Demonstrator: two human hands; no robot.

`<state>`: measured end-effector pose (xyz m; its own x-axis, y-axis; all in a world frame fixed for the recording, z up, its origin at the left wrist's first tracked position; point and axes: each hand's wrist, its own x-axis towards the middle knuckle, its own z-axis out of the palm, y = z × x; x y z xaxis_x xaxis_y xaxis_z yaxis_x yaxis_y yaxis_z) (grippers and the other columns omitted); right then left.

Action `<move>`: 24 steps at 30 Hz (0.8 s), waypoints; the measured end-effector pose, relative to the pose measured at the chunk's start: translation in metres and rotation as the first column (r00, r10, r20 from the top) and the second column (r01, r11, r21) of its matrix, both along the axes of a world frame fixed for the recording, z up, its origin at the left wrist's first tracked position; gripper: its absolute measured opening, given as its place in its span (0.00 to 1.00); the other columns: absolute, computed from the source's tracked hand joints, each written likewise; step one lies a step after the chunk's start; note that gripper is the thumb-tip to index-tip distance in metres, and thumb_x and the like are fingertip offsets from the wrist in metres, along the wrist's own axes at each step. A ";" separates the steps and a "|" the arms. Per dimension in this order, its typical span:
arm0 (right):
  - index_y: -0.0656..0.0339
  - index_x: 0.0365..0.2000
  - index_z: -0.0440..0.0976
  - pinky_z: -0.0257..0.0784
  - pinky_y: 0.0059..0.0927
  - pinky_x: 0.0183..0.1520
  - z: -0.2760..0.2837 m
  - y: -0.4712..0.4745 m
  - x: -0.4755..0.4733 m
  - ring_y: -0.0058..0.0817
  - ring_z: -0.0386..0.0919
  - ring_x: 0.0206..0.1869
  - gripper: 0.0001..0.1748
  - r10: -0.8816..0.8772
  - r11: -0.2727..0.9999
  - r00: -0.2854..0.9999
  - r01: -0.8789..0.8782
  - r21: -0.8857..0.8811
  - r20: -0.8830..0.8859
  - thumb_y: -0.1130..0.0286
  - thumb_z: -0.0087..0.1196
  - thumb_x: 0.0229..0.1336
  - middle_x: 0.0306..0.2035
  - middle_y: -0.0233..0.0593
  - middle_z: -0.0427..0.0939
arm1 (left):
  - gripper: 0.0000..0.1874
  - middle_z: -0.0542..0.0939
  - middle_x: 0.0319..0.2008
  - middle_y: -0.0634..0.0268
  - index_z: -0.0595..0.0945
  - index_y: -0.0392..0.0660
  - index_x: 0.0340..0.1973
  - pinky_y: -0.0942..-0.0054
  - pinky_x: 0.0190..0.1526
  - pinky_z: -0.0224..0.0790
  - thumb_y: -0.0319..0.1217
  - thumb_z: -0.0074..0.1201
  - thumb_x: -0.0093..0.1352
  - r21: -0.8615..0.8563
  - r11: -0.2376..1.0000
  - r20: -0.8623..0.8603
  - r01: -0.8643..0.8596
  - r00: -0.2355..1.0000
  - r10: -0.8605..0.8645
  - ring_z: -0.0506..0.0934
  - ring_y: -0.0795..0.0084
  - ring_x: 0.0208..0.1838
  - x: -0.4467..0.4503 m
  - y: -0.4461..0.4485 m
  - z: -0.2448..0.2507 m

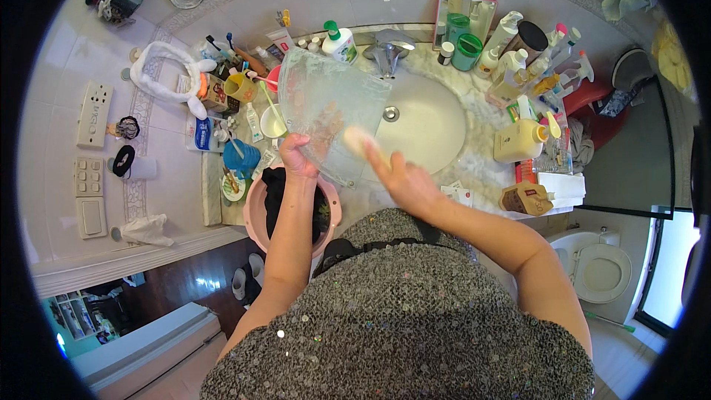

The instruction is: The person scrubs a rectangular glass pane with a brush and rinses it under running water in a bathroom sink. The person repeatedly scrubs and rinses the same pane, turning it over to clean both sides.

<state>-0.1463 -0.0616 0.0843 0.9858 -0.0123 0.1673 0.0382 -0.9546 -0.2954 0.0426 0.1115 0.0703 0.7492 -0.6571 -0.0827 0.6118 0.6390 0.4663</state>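
Observation:
My left hand [300, 155] grips the near left edge of a translucent glass panel [339, 89], with the thumb in front and the fingers showing through from behind. Whitish streaks cover the panel, which is tilted over the left part of the oval washbasin [427, 128]. In my right hand [408, 183] is a pale brush-like scrubber [358, 141], blurred, its head over the panel's near right part. Whether it touches the surface I cannot tell. Behind the basin stands a chrome faucet [389, 53], its spout above the bowl.
Below my left forearm sits a pink plastic tub [254, 205] holding dark cloth [275, 200]. Cups, including a blue cup [241, 156], and toothbrushes crowd the left counter. A green-topped pump bottle [339, 44] stands behind the panel. On the right are several bottles, including a yellow pump bottle [516, 141].

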 end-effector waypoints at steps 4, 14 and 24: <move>0.52 0.75 0.49 0.76 0.46 0.21 -0.032 -0.004 -0.013 0.43 0.78 0.20 0.46 -0.021 0.988 0.996 0.033 -0.150 0.081 0.80 0.47 0.57 0.31 0.48 0.70 | 0.50 0.69 0.68 0.44 0.63 0.43 0.72 0.39 0.73 0.56 0.25 0.52 0.49 0.047 0.998 -0.035 -0.052 0.998 0.054 0.66 0.37 0.71 0.001 0.007 -0.004; 0.58 0.75 0.49 0.78 0.47 0.26 -0.007 0.000 0.048 0.51 0.80 0.24 0.46 -0.167 0.984 0.986 0.165 0.062 0.022 0.79 0.51 0.55 0.35 0.56 0.73 | 0.51 0.71 0.66 0.47 0.63 0.44 0.72 0.38 0.73 0.56 0.22 0.51 0.48 0.074 0.997 0.031 0.039 0.999 -0.041 0.68 0.40 0.69 -0.001 0.002 0.006; 0.61 0.75 0.47 0.81 0.49 0.31 0.046 -0.011 0.087 0.55 0.82 0.29 0.44 -0.340 0.940 0.940 0.341 0.034 -0.023 0.77 0.49 0.60 0.38 0.60 0.74 | 0.53 0.68 0.69 0.46 0.61 0.45 0.74 0.48 0.74 0.57 0.21 0.50 0.47 -0.029 0.990 -0.024 0.134 0.991 -0.135 0.67 0.42 0.71 -0.015 -0.008 0.009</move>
